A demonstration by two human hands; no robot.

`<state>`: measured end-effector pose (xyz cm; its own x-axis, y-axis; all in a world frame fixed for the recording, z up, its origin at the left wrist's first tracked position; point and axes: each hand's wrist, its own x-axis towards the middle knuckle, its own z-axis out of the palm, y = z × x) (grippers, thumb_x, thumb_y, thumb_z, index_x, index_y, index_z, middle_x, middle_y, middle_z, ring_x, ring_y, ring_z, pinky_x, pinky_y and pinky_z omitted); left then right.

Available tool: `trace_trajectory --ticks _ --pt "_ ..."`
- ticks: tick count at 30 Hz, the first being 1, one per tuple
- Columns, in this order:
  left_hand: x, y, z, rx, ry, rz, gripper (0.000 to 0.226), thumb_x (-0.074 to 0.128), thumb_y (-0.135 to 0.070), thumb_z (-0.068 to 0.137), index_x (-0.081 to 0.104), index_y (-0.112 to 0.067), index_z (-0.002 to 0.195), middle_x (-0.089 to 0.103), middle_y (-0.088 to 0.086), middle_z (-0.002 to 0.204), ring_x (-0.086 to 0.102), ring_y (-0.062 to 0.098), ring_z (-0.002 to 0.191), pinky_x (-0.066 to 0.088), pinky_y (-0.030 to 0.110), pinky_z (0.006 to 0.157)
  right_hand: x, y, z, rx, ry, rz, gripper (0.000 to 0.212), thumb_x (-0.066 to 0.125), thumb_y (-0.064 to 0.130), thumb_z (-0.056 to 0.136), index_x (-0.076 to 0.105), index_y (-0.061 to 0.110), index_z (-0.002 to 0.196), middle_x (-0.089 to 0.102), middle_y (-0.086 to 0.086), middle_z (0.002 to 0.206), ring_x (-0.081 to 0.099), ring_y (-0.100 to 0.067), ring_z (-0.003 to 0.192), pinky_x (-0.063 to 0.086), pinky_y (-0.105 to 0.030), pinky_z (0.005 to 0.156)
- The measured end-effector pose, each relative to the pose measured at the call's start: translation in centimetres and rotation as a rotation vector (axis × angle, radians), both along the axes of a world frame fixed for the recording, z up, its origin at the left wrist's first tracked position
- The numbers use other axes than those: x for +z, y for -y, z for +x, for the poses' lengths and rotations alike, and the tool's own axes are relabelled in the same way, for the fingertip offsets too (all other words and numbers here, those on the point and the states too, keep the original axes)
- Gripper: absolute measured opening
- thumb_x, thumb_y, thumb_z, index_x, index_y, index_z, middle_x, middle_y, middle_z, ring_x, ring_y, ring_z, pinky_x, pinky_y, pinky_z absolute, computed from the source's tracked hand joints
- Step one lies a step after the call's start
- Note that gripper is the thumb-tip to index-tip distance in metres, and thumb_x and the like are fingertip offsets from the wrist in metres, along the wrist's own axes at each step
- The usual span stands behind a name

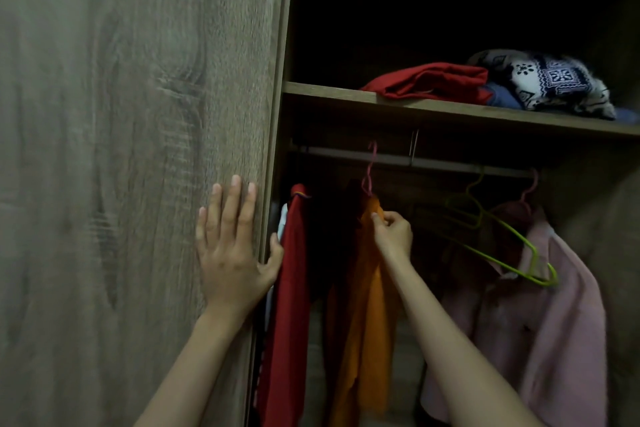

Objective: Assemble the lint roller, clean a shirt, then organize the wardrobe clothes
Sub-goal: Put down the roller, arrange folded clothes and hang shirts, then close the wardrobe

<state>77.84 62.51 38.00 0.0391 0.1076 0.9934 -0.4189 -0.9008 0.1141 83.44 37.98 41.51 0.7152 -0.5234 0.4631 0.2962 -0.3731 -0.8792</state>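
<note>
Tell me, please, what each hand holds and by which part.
The right hand pinches the orange garment at its top, below the hanger hook. The left hand holds nothing; it presses flat on the wardrobe door.

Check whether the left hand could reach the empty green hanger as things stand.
Probably not directly. The left hand lies flat on the wardrobe door, and the green hanger hangs beyond the right hand, which pinches the orange shirt; its arm bars the way.

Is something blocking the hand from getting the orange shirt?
Nothing visible does. The right hand pinches the orange shirt near its top, just under its pink hanger. The left hand rests on the wardrobe door.
</note>
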Motion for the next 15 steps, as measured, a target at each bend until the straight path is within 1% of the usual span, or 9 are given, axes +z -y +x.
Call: trace_trajectory --ticks 3,7,9,11,12,13,15 --pt "0.0 0.0 0.0 0.003 -0.005 0.004 0.072 0.056 -0.033 0.085 0.031 -0.010 0.149 0.029 0.012 0.157 0.019 0.029 0.148 0.016 0.049 0.120 -0.7 -0.2 0.7 0.009 -0.047 0.005 0.019 0.056 0.026 0.095 0.066 0.010 0.102 0.065 -0.002 0.083 0.062 -0.015 0.076 0.044 -0.026 0.064" --pt "0.0 0.0 0.0 0.008 -0.005 0.005 0.072 0.056 -0.033 0.085 0.033 -0.009 0.149 0.029 0.013 0.157 0.019 0.029 0.148 0.015 0.048 0.120 -1.6 -0.2 0.5 0.041 -0.045 0.019 0.018 0.056 0.025 0.094 0.065 0.012 0.103 0.065 -0.001 0.085 0.062 -0.016 0.080 0.045 -0.025 0.064" --pt "0.0 0.0 0.1 0.015 0.002 0.006 0.071 0.056 -0.033 0.086 0.033 -0.008 0.149 0.030 0.013 0.156 0.020 0.030 0.148 0.016 0.048 0.120 -2.2 -0.1 0.4 0.073 -0.038 0.010 0.022 0.057 0.025 0.093 0.064 0.013 0.111 0.066 -0.003 0.090 0.061 -0.016 0.077 0.045 -0.025 0.064" --pt "0.0 0.1 0.1 0.018 0.005 0.006 0.071 0.055 -0.033 0.086 0.033 -0.009 0.149 0.030 0.013 0.156 0.021 0.030 0.147 0.015 0.047 0.120 -3.3 -0.1 0.1 0.110 -0.023 -0.001 0.028 0.057 0.024 0.093 0.060 0.018 0.120 0.066 -0.005 0.097 0.059 -0.013 0.072 0.045 -0.023 0.059" --pt "0.0 0.1 0.1 0.020 0.007 0.005 0.071 0.055 -0.034 0.086 0.032 -0.009 0.149 0.030 0.013 0.156 0.021 0.030 0.147 0.015 0.047 0.120 -4.0 -0.2 0.0 0.122 -0.004 -0.009 0.033 0.057 0.025 0.093 0.056 0.021 0.126 0.065 -0.004 0.103 0.059 -0.012 0.072 0.047 -0.023 0.059" --pt "0.0 0.1 0.1 0.021 0.011 0.005 0.071 0.054 -0.034 0.086 0.033 -0.009 0.149 0.030 0.013 0.156 0.022 0.031 0.147 0.015 0.047 0.120 -4.6 -0.2 -0.1 0.122 0.015 -0.027 0.038 0.057 0.027 0.093 0.054 0.023 0.130 0.063 -0.004 0.109 0.060 -0.014 0.077 0.052 -0.026 0.063" --pt "-0.1 0.1 0.2 0.019 0.017 0.005 0.070 0.054 -0.034 0.086 0.033 -0.009 0.148 0.030 0.013 0.156 0.022 0.031 0.147 0.016 0.047 0.120 -5.4 -0.3 -0.7 0.124 0.046 -0.062 0.042 0.057 0.032 0.093 0.050 0.025 0.134 0.060 -0.003 0.117 0.062 -0.017 0.089 0.057 -0.035 0.079"
